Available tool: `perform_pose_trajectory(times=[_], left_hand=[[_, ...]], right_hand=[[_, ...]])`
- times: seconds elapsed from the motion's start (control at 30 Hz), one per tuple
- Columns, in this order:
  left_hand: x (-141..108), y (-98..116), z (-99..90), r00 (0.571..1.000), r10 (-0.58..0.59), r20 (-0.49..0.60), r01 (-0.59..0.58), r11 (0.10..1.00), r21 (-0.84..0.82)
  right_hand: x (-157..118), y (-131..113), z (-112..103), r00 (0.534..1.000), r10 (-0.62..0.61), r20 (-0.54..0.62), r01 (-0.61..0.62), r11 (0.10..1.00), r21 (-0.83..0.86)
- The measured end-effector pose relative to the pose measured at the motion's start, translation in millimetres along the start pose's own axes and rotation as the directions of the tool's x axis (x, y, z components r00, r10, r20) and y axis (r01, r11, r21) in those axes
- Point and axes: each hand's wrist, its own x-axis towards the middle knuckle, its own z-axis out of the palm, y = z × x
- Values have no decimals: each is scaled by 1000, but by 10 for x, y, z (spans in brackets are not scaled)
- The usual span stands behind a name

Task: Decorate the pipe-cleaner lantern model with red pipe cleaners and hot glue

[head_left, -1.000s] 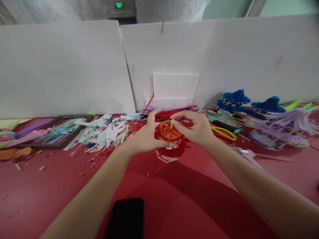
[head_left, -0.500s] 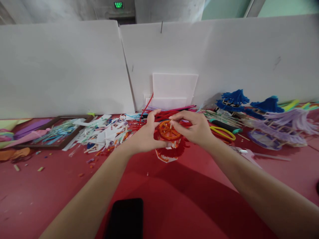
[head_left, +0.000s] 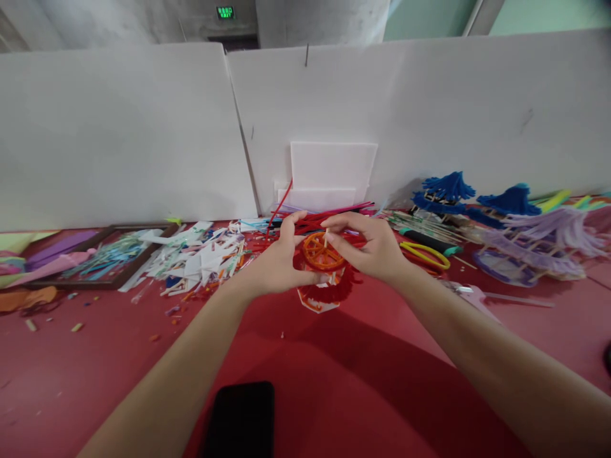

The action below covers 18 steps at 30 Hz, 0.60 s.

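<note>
A: Red table (head_left: 382, 369), white partition (head_left: 119, 127) behind. Clock centred on the orange spoked ring (head_left: 323, 253). What's around?

B: Red pipe cleaners (head_left: 312, 221) just beyond at 12. Blue fringed pagoda model (head_left: 449, 186) at 2, purple fringed model (head_left: 529, 254) at 3. Phone (head_left: 241, 416) at 7, white scraps (head_left: 203, 259) at 9.

A: How far along is the piece?

B: Part-built, I'd judge. White base plate (head_left: 319, 308) is down on the table at 6, red fringed tier (head_left: 334, 294) above it, ring over that with its spokes in. No drooping fringed top like the blue one has. Joints too small to check; anything else left, can't tell.

A: Grip?

B: Right hand (head_left: 375, 245) comes in from 3: thumb and forefinger pinched on an upright pale stick (head_left: 325, 239), gap no wider than the stick. Left hand (head_left: 279, 261) at 9: wide C around the ring's side, thumb across the front just under the rim. Can't tell if it's pressing; contact is hidden.
</note>
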Motion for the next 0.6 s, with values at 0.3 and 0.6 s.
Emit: perform_pose_trajectory(times=[0.3, 0.6], left_hand=[[5, 10, -18, 1000, -4, 23, 4, 1000, -5], [5, 31, -18, 999, -19, 41, 21, 999, -33]], right_hand=[[-9, -1, -18, 1000, -21, 1, 21, 999, -25], [16, -4, -18, 989, -142, -36, 139, 988, -68]])
